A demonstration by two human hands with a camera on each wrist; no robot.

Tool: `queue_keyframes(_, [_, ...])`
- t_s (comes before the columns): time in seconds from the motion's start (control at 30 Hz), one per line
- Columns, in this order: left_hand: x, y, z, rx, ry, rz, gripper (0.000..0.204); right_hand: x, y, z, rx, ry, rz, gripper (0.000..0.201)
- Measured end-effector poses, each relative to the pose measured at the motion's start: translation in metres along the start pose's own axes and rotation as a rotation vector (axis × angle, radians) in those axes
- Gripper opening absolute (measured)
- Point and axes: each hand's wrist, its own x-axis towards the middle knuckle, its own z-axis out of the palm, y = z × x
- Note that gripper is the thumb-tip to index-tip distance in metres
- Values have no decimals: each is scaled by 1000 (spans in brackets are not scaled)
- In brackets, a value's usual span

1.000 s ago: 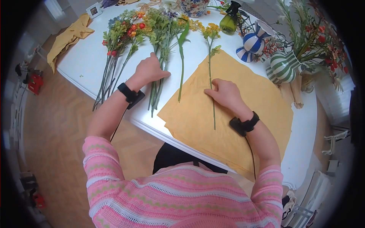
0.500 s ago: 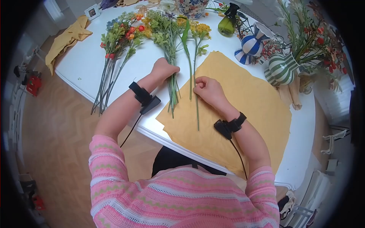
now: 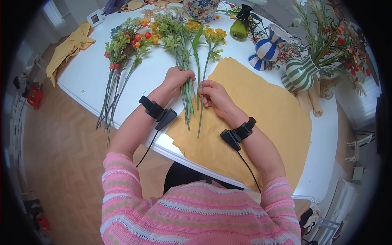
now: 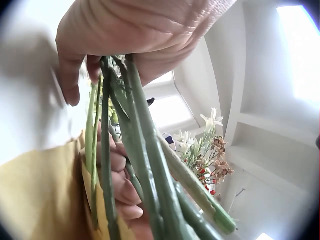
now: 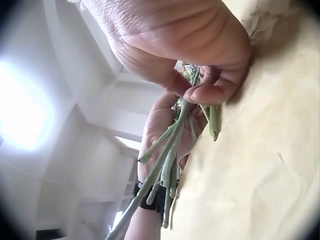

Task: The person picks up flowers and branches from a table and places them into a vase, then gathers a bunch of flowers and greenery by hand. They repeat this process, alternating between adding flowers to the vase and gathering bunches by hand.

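Note:
My left hand [image 3: 177,79] grips a bunch of green flower stems [image 3: 188,97] over the edge of the brown paper [image 3: 261,122]. In the left wrist view the stems pass under my curled fingers and fan out below. Beside it, my right hand [image 3: 217,99] pinches the stem of a yellow flower [image 3: 215,36] between thumb and fingertips. A single stem with a long green leaf [image 3: 197,42] lies between the two hands. Leafy heads [image 3: 173,32] of the bunch point to the back of the table.
Several stems with red and orange blooms [image 3: 122,47] lie on the white table [image 3: 87,77] at left. At the back stand a floral vase [image 3: 200,10] and a green bottle [image 3: 240,28]. On the right are a blue-striped vase [image 3: 267,50] and a green-striped vase [image 3: 301,71].
My right hand has moved left with the yellow flower, close to the bunch. My left hand has shifted right and now grips the bunch's stems, which have moved right with it.

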Motion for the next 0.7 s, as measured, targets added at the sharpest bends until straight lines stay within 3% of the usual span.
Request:
queue_keyframes(0.07, [-5, 0, 8, -146, -39, -24, 20, -3, -4, -4, 149, -74, 7, 23])
queue_keyframes(0.2, [-22, 8, 26, -496, -90, -63, 14, -8, -8, -6, 151, -101, -5, 18])
queue_keyframes(0.3, [-26, 13, 31, -416, -80, -56, 13, -15, -10, -12, 150, -147, -31, 16])
queue_keyframes(0.43, [-18, 19, 29, -296, -5, 60, 11, -23, 0, -30, 128, -41, -92, 13])
queue_keyframes(0.7, [-22, 50, 13, -700, -234, 89, 13, -26, 8, -45, 124, -3, -61, 11])
